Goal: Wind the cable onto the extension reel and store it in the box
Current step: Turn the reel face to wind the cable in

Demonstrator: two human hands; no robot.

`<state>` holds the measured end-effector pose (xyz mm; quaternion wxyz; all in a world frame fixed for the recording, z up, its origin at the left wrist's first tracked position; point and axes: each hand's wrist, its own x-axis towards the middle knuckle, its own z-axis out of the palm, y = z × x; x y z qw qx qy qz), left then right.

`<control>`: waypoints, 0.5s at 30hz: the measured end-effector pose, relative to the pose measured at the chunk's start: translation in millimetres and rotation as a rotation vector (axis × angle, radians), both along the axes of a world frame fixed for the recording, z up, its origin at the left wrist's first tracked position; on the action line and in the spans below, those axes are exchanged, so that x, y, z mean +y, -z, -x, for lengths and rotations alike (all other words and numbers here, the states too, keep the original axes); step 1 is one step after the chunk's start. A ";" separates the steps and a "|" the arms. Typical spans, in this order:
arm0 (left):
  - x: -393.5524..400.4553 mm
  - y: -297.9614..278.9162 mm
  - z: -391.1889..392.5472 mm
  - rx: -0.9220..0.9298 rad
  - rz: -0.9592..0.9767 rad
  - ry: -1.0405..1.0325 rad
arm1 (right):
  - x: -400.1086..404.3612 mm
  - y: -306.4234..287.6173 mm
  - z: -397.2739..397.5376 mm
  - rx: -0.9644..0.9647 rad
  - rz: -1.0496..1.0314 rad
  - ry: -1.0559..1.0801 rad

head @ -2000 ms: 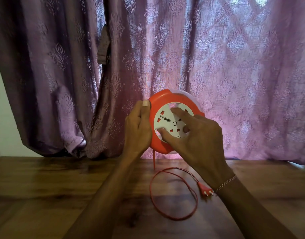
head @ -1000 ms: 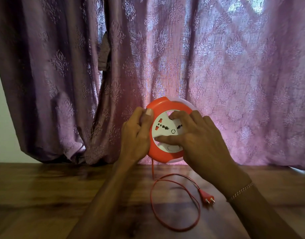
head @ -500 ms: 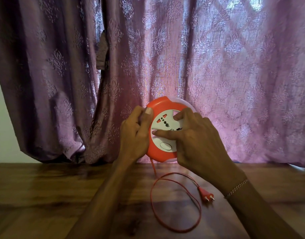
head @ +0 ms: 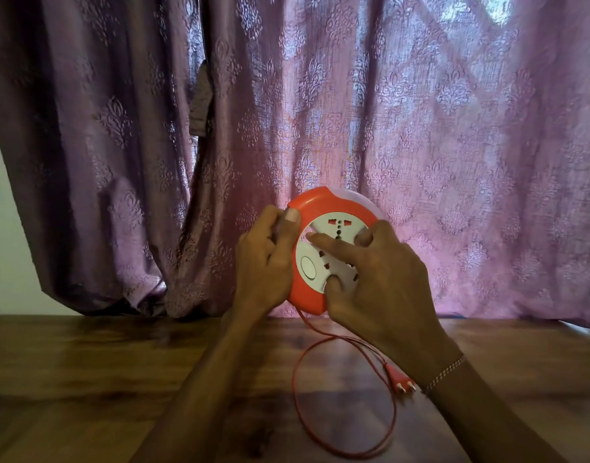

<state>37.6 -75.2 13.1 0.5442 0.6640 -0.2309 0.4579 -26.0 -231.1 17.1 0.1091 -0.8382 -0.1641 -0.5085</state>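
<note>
A round orange extension reel (head: 320,208) with a white socket face (head: 323,259) is held upright above the wooden table. My left hand (head: 265,262) grips its left rim, thumb on the front edge. My right hand (head: 373,272) lies across the white face, index finger stretched to its left side and thumb pressed at the lower part. A thin red cable (head: 320,426) drops from the reel's bottom and lies in one loose loop on the table, ending in a red two-pin plug (head: 399,379) beside my right wrist. No box is in view.
The wooden table (head: 86,369) spreads across the lower part of the view. A purple patterned curtain (head: 420,145) hangs right behind the reel, down to the table's far edge. A pale wall (head: 0,245) shows at the far left.
The white face has turned under my right hand, its oval button swinging from the bottom round to the left. The cable loop on the table shifted slightly. My left hand kept its grip.
</note>
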 end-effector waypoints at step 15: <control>0.3 -0.2 -2.2 -0.002 0.048 -0.009 | 2.6 0.7 -8.0 -0.229 -0.042 0.067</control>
